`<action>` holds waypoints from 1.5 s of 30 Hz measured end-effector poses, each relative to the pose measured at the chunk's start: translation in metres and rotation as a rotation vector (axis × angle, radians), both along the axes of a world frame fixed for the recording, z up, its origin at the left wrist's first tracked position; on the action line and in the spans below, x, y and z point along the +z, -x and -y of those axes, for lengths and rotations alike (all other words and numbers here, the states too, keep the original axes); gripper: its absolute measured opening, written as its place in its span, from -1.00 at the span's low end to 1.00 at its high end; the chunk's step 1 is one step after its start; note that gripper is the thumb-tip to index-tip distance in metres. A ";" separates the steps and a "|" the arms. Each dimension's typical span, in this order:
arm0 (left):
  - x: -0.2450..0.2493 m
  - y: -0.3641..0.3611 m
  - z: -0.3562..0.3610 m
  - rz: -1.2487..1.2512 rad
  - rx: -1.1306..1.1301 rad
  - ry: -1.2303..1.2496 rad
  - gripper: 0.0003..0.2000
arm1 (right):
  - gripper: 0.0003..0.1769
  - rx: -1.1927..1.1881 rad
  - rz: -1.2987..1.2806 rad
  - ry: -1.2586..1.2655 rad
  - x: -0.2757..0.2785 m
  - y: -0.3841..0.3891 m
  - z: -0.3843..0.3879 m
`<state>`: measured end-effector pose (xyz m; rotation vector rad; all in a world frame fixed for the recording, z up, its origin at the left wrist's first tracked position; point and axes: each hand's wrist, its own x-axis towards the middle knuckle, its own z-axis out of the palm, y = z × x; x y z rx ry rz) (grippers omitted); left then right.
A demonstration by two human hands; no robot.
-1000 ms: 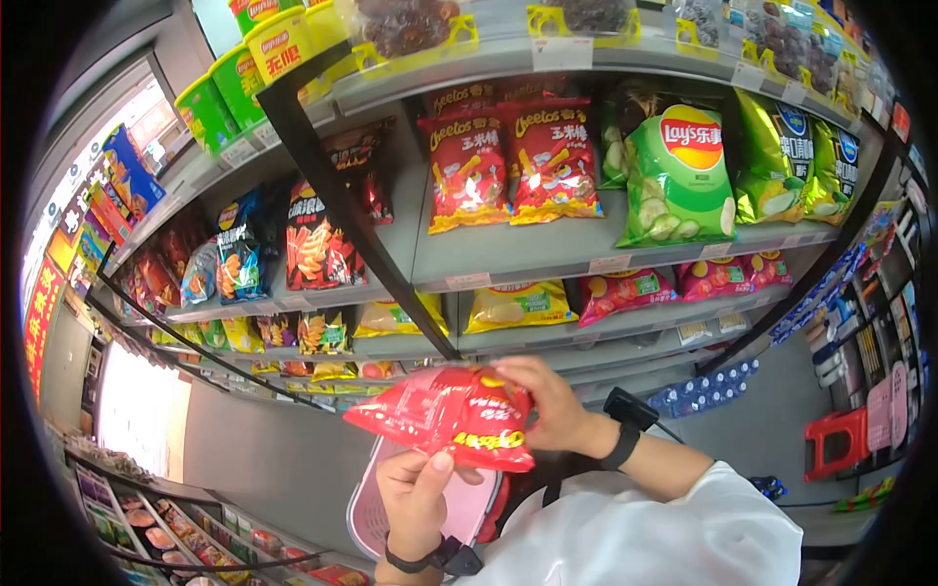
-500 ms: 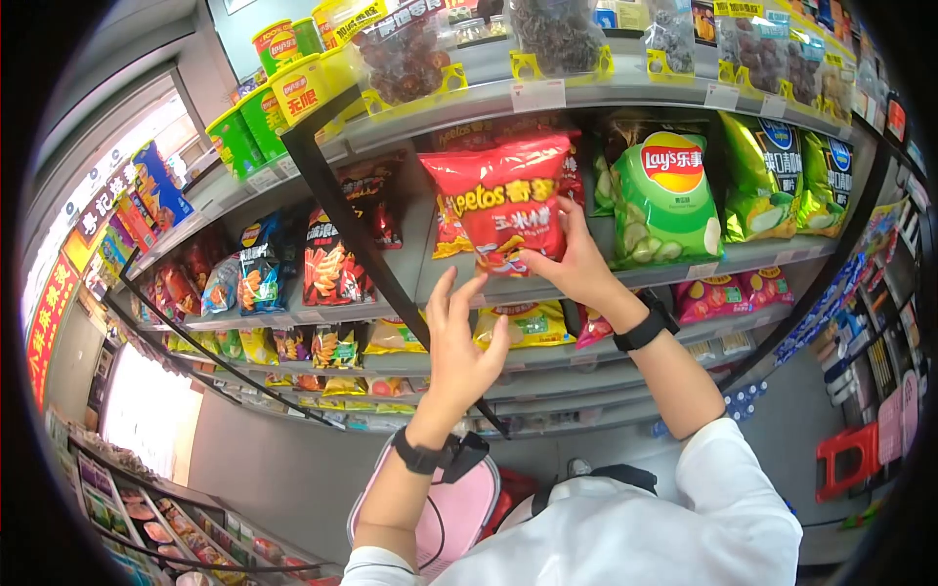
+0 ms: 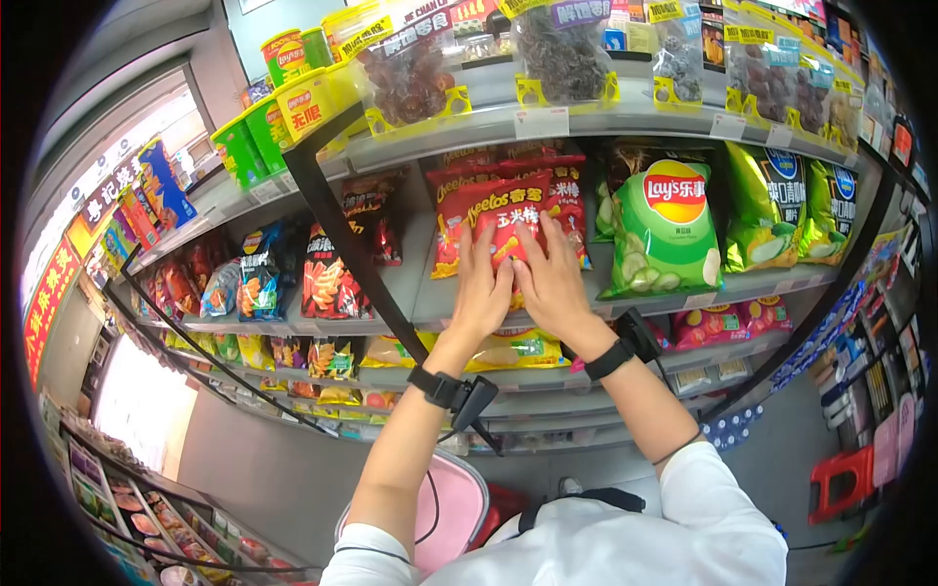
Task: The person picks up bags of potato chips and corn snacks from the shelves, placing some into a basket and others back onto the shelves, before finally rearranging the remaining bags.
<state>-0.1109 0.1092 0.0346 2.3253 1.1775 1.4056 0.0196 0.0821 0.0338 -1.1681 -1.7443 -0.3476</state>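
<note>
A red Cheetos bag (image 3: 508,203) stands upright on the middle shelf, in front of other red Cheetos bags (image 3: 567,195). Both hands lie against its lower front. My left hand (image 3: 481,288) has its fingers stretched upward on the bag's left part. On the right part rests my right hand (image 3: 557,283), fingers also extended and slightly spread. The two thumbs nearly meet at the centre, covering the bag's lower print. Neither hand wraps round the bag. To the right is a large green Lay's bag (image 3: 669,230).
Dried-fruit pouches (image 3: 567,59) line the top shelf above. A black shelf post (image 3: 357,234) slants down left of the hands. Green snack bags (image 3: 767,210) stand at the right. Below are a pink basket (image 3: 454,498) and a red stool (image 3: 842,483).
The red Cheetos bag has moved back onto the shelf among the others. My right hand has let go of its side, and both hands now lie flat on its front.
</note>
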 end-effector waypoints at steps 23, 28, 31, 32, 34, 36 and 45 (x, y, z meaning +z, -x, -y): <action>-0.005 -0.006 -0.009 0.086 0.061 -0.020 -0.56 | -0.44 -0.024 -0.004 0.087 -0.007 0.002 -0.006; -0.012 -0.003 -0.015 0.133 0.058 -0.093 -0.56 | -0.43 0.037 -0.063 0.127 -0.009 0.002 -0.009; -0.014 -0.001 -0.007 0.179 0.100 -0.165 -0.61 | -0.44 -0.104 0.042 0.020 -0.008 0.003 -0.006; -0.014 0.000 -0.004 0.207 0.108 -0.210 -0.64 | -0.46 -0.078 0.025 -0.018 -0.008 0.004 -0.002; -0.015 0.006 0.008 0.237 0.112 -0.282 -0.66 | -0.47 -0.066 0.115 -0.017 -0.001 0.008 0.014; -0.028 0.014 0.035 0.245 0.112 -0.291 -0.64 | -0.49 -0.056 0.218 0.015 -0.004 0.012 0.023; -0.148 0.081 0.162 0.293 0.211 0.005 -0.62 | -0.47 -0.120 0.267 -0.003 -0.022 0.016 0.031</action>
